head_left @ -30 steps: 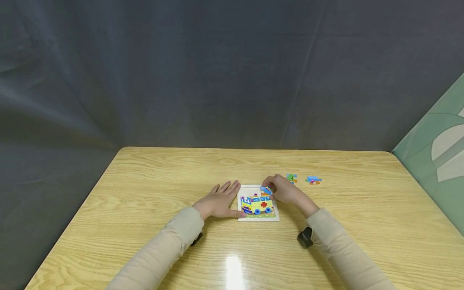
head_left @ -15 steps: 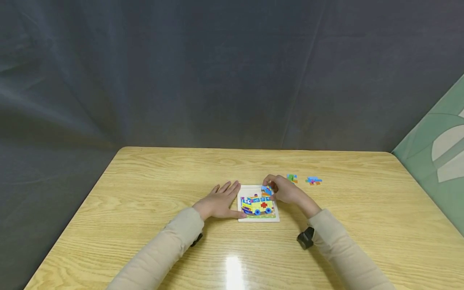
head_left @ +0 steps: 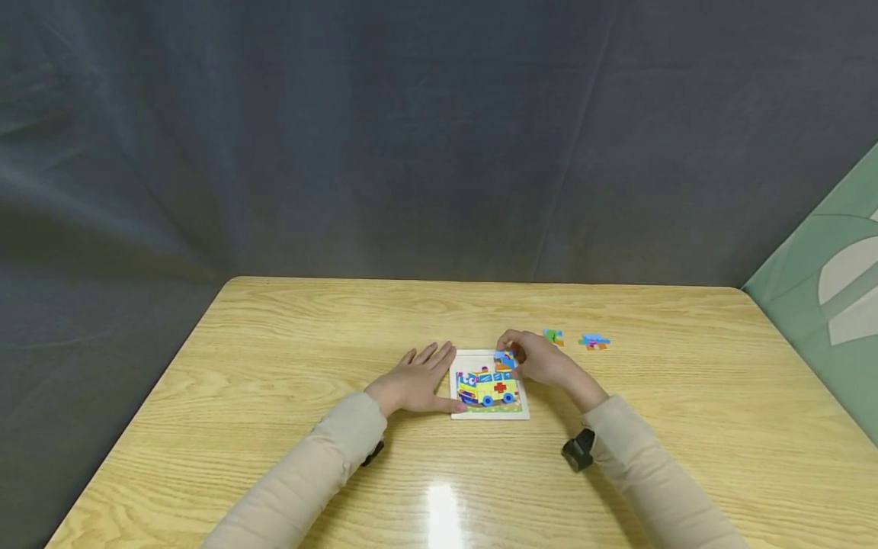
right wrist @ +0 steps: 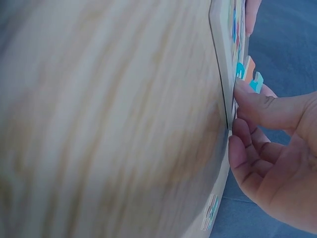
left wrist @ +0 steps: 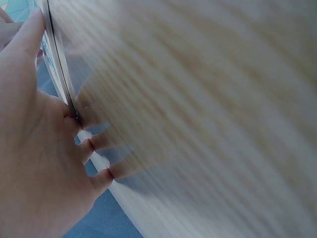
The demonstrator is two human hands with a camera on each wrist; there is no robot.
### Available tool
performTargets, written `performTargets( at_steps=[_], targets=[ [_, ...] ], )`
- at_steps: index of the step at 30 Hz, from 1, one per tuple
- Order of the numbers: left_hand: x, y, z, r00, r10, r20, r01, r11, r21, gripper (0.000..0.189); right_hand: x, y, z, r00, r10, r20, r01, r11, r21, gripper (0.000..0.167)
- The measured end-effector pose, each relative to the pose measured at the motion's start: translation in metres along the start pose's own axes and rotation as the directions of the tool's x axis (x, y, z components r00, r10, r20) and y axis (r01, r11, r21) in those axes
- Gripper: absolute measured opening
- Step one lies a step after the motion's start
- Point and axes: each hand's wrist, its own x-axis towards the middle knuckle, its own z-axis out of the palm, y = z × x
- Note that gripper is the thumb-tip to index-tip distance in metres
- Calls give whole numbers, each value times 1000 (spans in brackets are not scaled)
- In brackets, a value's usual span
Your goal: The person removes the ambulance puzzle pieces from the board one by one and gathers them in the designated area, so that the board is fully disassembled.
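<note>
A white-framed jigsaw puzzle (head_left: 490,415) with a yellow ambulance picture lies on the wooden table. My left hand (head_left: 414,381) rests flat with fingers spread, its thumb on the lower left of the frame and its fingertips by the left edge. At the upper right of the puzzle, my right hand (head_left: 538,358) pinches a blue and orange puzzle piece (head_left: 504,360) between thumb and fingers. In the right wrist view that piece (right wrist: 254,75) stands tilted up from the board, partly behind the thumb.
Two loose puzzle pieces lie right of the board: a green and blue piece (head_left: 552,336), partly behind the right hand, and a blue and pink piece (head_left: 594,341). The wooden table (head_left: 274,328) ends at a dark curtain (head_left: 411,152) at the back.
The right hand has turned the pinched piece slightly, so it sits more upright over the upper right corner of the board. The left hand has stayed in place.
</note>
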Motion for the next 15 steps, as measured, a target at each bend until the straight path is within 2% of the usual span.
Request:
performTargets(
  at_steps=[8,15],
  targets=[
    [-1,1,-1,1000,-4,9,4,1000,1,97,1,2,1,1000,8,-16,-8,1000,25,29],
    [-2,3,-2,1000,-4,6,4,1000,-1,96,0,1,0,1000,19,-18,-17,994,108,29]
  ],
)
